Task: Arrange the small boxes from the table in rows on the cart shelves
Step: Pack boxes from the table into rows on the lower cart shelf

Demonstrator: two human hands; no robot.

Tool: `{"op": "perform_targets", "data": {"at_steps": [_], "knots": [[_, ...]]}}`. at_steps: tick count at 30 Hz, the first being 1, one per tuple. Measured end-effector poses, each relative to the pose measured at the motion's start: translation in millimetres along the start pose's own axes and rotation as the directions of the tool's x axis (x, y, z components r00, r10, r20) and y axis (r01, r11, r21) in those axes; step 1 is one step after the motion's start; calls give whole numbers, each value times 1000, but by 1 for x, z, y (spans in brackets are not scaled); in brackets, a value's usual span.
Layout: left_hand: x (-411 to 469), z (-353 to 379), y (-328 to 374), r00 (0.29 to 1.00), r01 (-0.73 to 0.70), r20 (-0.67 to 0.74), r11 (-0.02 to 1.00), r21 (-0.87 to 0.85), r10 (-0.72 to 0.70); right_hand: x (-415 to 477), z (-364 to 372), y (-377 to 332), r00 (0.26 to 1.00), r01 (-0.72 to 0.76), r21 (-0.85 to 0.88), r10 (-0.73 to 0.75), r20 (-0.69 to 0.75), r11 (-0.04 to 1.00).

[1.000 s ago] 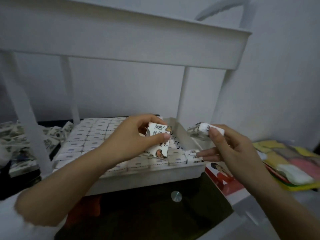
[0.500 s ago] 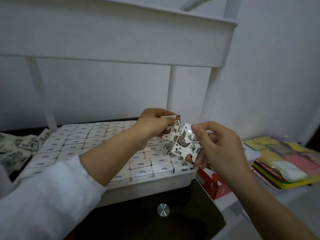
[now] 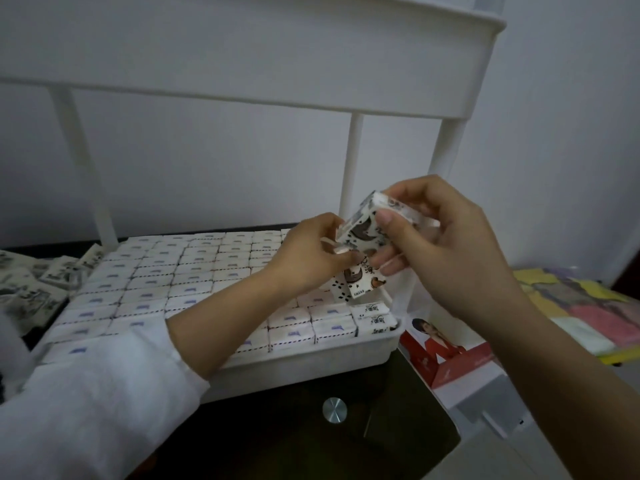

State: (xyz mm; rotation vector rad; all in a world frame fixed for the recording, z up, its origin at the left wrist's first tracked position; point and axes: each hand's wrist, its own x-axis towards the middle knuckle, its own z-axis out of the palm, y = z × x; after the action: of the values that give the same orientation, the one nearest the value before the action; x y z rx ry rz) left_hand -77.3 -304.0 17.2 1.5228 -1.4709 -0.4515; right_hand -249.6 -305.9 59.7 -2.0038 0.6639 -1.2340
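Both hands meet in the middle right of the frame, above the right end of the lower shelf (image 3: 311,367) of a white cart. The right hand (image 3: 446,247) pinches the upper box (image 3: 363,230), a small white one printed with dark figures, its thumb pressed on the near face and its fingers curled beneath. The left hand (image 3: 308,261) comes in from the lower left in a white sleeve (image 3: 86,410). Its fingers are curled round the left edge of the lower box (image 3: 356,287), which has the same print and pokes out below, between the two hands. The two boxes touch each other and are held tilted, clear of the shelf.

The lower shelf is packed with rows of boxes (image 3: 173,282) standing side by side, white tops up, nearly filling it. The upper shelf (image 3: 242,53) crosses the top of the frame on white posts (image 3: 351,161).

More loose boxes (image 3: 38,282) lie in a heap on the dark table (image 3: 294,445) at the left edge of the frame. A round metal disc (image 3: 334,410) sits in the table near the bottom centre. At the lower right lies a red and white carton (image 3: 450,355), and past it, at the right edge, a stack of coloured packs (image 3: 588,306).
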Motion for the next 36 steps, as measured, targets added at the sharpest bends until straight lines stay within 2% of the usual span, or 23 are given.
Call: {"op": "perform_targets", "data": {"at_steps": [3,8,11,13,17,21,24,27,29,32,34,36], "knots": [[-7,6,-3,994,-96,62,990,99,90,6,10,-2,999,2,-85,2,44,996],[-23,13,-11,977,-81,205,985,150,49,19,27,-8,985,-119,-302,150,81,946],[-29,6,-11,968,-83,251,977,197,31,31,30,-6,995,-40,-411,75,70,911],[-34,4,-11,962,-69,271,978,195,14,40,33,-3,986,2,-495,81,148,869],[-40,1,-9,964,-67,267,969,238,1,54,44,12,968,89,-701,106,229,708],[-44,2,-15,972,-220,190,830,512,141,58,46,23,956,200,-841,89,281,502],[-47,-1,-18,965,-262,172,784,562,198,58,49,23,884,286,-877,248,397,386],[-50,-4,-16,962,-265,207,800,539,179,61,49,20,762,294,-851,430,483,435],[-54,-7,-14,971,-239,133,845,478,200,63,47,18,704,276,-838,495,510,470],[-61,-19,-13,975,-173,-66,909,380,213,66,49,24,642,276,-829,548,536,487],[-67,-29,-12,975,-149,-111,936,320,193,66,52,31,595,277,-824,585,551,495],[-78,-40,-10,977,-136,-118,948,288,177,64,55,38,607,268,-828,581,542,493]]}}
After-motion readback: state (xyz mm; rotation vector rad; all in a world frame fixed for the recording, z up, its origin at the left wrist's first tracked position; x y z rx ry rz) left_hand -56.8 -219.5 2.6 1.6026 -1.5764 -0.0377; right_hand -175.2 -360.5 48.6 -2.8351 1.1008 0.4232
